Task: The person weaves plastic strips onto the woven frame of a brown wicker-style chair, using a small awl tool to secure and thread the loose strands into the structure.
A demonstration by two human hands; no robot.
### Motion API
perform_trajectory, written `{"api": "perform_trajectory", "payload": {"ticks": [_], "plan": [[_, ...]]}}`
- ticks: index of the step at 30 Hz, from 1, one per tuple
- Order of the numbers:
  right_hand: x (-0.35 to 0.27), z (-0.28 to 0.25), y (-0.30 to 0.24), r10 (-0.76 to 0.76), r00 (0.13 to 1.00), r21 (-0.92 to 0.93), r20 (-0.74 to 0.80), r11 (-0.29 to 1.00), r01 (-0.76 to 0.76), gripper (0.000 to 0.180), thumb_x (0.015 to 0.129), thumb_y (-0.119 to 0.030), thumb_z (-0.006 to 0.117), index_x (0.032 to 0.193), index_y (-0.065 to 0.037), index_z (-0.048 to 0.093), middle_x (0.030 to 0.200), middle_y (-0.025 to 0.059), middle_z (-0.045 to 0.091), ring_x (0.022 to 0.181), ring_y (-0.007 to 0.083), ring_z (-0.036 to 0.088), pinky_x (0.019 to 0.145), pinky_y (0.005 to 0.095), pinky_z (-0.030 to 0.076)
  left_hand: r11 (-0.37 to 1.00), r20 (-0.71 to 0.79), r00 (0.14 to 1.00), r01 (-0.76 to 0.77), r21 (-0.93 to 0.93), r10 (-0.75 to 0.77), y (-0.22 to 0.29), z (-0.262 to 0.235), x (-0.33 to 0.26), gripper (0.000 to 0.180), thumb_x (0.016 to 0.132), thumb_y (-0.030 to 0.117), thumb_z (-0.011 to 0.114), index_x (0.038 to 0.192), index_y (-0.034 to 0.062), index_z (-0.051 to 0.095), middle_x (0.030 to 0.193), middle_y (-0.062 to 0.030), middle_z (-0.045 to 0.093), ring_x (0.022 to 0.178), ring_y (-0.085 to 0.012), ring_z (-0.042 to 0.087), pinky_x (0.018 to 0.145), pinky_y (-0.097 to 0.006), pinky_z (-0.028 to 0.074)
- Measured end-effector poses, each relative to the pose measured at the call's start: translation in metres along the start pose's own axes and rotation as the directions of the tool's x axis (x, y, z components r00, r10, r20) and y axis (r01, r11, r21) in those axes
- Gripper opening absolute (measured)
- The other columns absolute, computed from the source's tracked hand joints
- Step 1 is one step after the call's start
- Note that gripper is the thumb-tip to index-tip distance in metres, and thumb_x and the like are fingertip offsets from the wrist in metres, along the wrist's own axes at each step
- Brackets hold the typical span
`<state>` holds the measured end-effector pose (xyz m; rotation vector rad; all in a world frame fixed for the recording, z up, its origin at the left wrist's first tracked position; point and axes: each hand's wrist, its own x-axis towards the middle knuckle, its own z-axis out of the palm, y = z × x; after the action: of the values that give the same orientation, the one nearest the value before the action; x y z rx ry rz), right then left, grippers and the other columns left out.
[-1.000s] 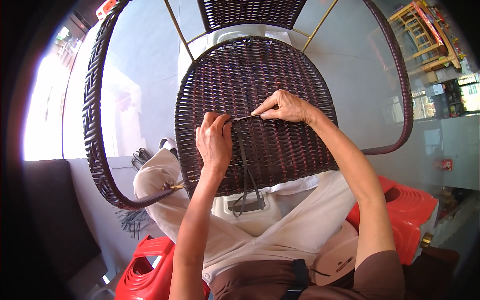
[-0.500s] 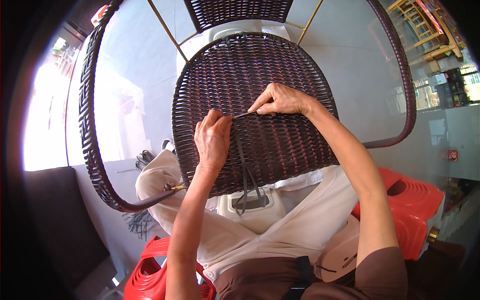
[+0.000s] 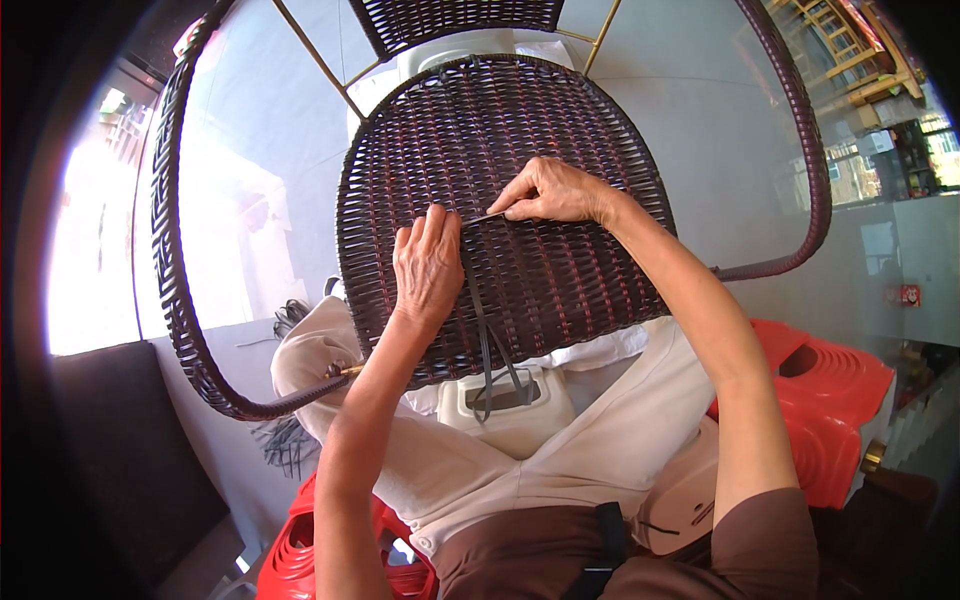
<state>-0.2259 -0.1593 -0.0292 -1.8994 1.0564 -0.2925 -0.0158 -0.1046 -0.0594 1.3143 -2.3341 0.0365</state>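
A dark brown woven chair seat [image 3: 500, 130] lies across my lap, with reddish tones running through its weave. My right hand [image 3: 555, 190] pinches a thin dark strip [image 3: 482, 219] between thumb and fingertips, just over the middle of the seat. The strip runs taut to my left hand [image 3: 430, 262], which rests on the weave with its fingers close together around the strip's other end; its thumb is hidden. Loose dark strip ends [image 3: 486, 345] hang from below the left hand over the seat's near edge.
Woven armrest loops curve at left [image 3: 172, 270] and right [image 3: 812, 170]. Beyond the seat is a woven backrest [image 3: 455, 22] with thin gold-coloured rods. A pale stool [image 3: 555, 405] stands between my legs. Red plastic stools [image 3: 835, 410] flank me, and a dark padded seat [image 3: 130, 440] is at left.
The left hand's fingers have straightened and shifted slightly up over the weave. My right hand has moved a little left and up, still pinching the strip. The chair has shifted slightly in view.
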Motion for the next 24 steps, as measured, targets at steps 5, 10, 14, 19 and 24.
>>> {"api": "perform_trajectory", "payload": {"ticks": [5,10,14,19,24], "plan": [[-0.014,0.005,-0.001,0.007,0.988,-0.113,-0.154,0.993,-0.024,0.023,0.079,-0.015,0.062,0.100,-0.009,0.068,0.092,0.0111,0.068,0.077,0.0202,0.065,0.074,0.0307,0.050,0.999,0.133,0.991,0.025,0.038,-0.029,0.000,-0.006,0.013,0.014,0.074,-0.001,0.052,0.087,0.0021,0.049,0.087,-0.0100,0.045,0.072,-0.0236,0.056,0.064,-0.034,0.042],[-0.055,0.014,-0.004,0.001,0.732,-0.324,-0.681,0.896,-0.302,0.019,0.082,-0.019,0.060,0.098,-0.012,0.068,0.073,0.0081,0.063,0.061,0.0218,0.060,0.056,0.0349,0.048,0.998,0.015,0.998,0.068,0.012,-0.068,-0.009,-0.023,0.049,0.009,0.076,-0.004,0.048,0.085,-0.0011,0.046,0.088,-0.0156,0.045,0.054,-0.0295,0.057,0.048,-0.039,0.048],[-0.074,0.021,0.005,-0.071,0.689,-0.495,-0.721,0.749,-0.441,0.026,0.080,-0.019,0.063,0.104,-0.010,0.064,0.087,0.0073,0.056,0.079,0.0215,0.056,0.068,0.0351,0.046,0.997,-0.213,0.976,0.058,0.046,-0.047,-0.016,-0.049,0.098,0.009,0.077,-0.004,0.047,0.085,-0.0019,0.045,0.091,-0.0166,0.047,0.058,-0.0336,0.059,0.049,-0.042,0.048],[-0.058,0.032,-0.015,-0.244,0.614,-0.498,-0.750,0.819,-0.283,0.032,0.081,-0.022,0.061,0.107,-0.004,0.060,0.101,0.0080,0.053,0.093,0.0223,0.051,0.078,0.0347,0.043,0.985,-0.351,0.922,0.170,-0.004,-0.160,-0.014,-0.086,0.135,0.011,0.077,-0.004,0.048,0.088,-0.0020,0.048,0.091,-0.0173,0.053,0.070,-0.0381,0.060,0.059,-0.046,0.047],[0.001,0.061,-0.066,0.114,0.796,0.122,-0.595,0.991,-0.051,0.046,0.074,-0.027,0.071,0.107,0.003,0.059,0.093,0.0162,0.058,0.073,0.0209,0.059,0.068,0.0320,0.049,0.983,-0.414,0.895,0.184,0.008,-0.164,0.003,-0.099,0.141,0.013,0.089,0.010,0.044,0.094,0.0005,0.050,0.095,-0.0155,0.055,0.080,-0.0329,0.058,0.069,-0.043,0.045]]}}
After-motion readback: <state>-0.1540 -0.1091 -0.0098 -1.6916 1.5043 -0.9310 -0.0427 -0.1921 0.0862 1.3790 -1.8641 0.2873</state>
